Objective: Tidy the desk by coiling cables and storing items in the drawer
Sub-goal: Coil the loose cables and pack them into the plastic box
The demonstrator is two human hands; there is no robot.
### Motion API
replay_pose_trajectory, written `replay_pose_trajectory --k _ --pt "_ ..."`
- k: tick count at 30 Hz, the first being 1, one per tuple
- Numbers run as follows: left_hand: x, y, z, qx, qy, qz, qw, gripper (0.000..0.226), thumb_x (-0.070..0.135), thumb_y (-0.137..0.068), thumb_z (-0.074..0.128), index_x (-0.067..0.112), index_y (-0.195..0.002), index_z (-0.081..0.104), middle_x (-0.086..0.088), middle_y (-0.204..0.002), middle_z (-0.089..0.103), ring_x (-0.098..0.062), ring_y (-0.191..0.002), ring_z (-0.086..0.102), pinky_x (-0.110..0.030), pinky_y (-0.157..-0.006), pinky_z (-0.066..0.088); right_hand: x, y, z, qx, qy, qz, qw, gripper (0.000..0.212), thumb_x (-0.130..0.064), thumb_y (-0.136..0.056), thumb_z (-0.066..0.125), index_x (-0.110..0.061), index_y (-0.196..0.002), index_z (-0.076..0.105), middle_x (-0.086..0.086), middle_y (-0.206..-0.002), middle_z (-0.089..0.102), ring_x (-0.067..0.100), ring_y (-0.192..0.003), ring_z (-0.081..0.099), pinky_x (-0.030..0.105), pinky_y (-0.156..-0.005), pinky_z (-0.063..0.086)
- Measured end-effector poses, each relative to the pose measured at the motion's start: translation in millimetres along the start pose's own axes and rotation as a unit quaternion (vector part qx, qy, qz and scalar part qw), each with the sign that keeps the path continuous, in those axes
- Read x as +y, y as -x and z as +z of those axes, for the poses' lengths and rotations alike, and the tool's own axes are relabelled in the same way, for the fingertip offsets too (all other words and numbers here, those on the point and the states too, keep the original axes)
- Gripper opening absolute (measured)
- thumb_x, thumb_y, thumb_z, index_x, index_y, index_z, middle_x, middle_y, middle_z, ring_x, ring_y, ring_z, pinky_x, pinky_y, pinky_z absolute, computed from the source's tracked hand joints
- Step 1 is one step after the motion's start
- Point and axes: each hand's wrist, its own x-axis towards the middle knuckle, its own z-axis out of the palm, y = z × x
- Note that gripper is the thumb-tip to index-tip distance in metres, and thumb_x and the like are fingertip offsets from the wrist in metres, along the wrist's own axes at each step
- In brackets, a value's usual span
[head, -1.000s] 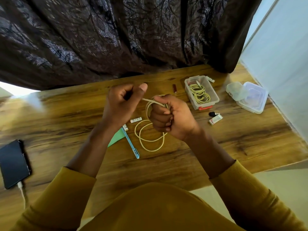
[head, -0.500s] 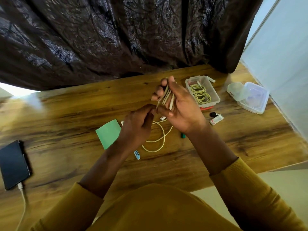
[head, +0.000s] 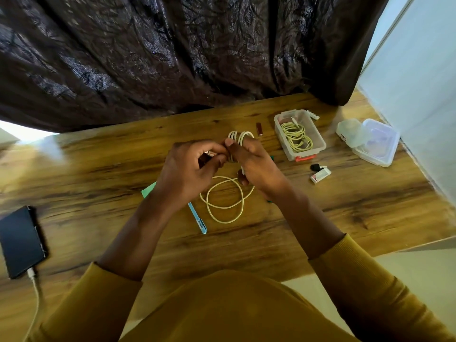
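A cream cable [head: 223,201] runs from loose loops on the wooden desk [head: 98,174] up into both my hands. My right hand [head: 256,164] holds several turns of it wound round the fingers, the loops showing above the knuckles. My left hand [head: 190,169] pinches the cable close beside the right hand, fingers curled. A clear open box [head: 318,144] at the back right holds another coiled yellowish cable [head: 296,137].
A blue pen [head: 197,219] and a green paper [head: 148,191] lie under my left wrist. A phone [head: 21,240] on a charging lead sits at the left. Clear containers [head: 370,141], a small white item [head: 320,175], a black piece [head: 315,167] and a brown stick [head: 258,128] lie right.
My left hand rose from the desk to meet the right hand. The right hand came down and turned; more cable is wound on it, and the loose loops have shifted.
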Motion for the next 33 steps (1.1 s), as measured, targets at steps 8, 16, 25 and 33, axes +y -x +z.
replay_pose_trajectory --k 8,16,25,33 --pt "-3.4 -2.8 -3.5 0.02 0.043 -0.03 0.998 0.016 0.027 -0.092 0.079 0.028 -0.105 0.07 0.008 -0.075 0.07 -0.007 -0.064 0.065 -0.023 -0.057 0.051 -4.8 5.2 -0.4 -0.064 0.009 0.042 0.997 0.036 -0.027 -0.112 0.038 -0.007 -0.099 0.064 0.011 -0.072 0.07 0.019 -0.055 0.055 0.027 -0.041 0.032" --pt "-23.3 -2.8 7.4 -0.134 0.233 -0.071 0.961 0.052 0.042 -0.103 0.052 0.033 -0.154 0.045 0.005 -0.145 0.058 -0.014 -0.128 0.062 -0.035 -0.097 0.059 -4.0 9.4 0.8 -0.142 -0.105 0.054 0.983 0.046 -0.033 -0.111 0.039 -0.005 -0.083 0.062 0.002 -0.054 0.033 0.015 -0.047 0.031 0.033 -0.044 0.015" --pt "-7.8 -2.7 10.3 -0.008 0.176 0.021 0.984 0.021 0.025 -0.111 0.045 0.017 -0.101 0.062 0.013 -0.068 0.055 -0.004 -0.064 0.056 -0.021 -0.06 0.045 -4.5 8.0 4.2 -0.224 -0.22 0.045 0.948 0.049 -0.037 -0.114 0.026 -0.004 -0.097 0.058 0.006 -0.057 0.038 0.015 -0.05 0.042 0.027 -0.038 0.025" --pt "-4.7 0.1 5.7 0.021 0.147 0.033 0.988 0.025 0.029 -0.11 0.051 0.006 -0.101 0.054 -0.004 -0.07 0.067 -0.02 -0.056 0.072 -0.037 -0.048 0.056 -5.5 8.8 7.5 -0.169 -0.212 0.074 0.96 0.049 -0.043 -0.112 0.038 -0.005 -0.093 0.062 0.014 -0.069 0.054 0.025 -0.064 0.052 0.029 -0.046 0.035"
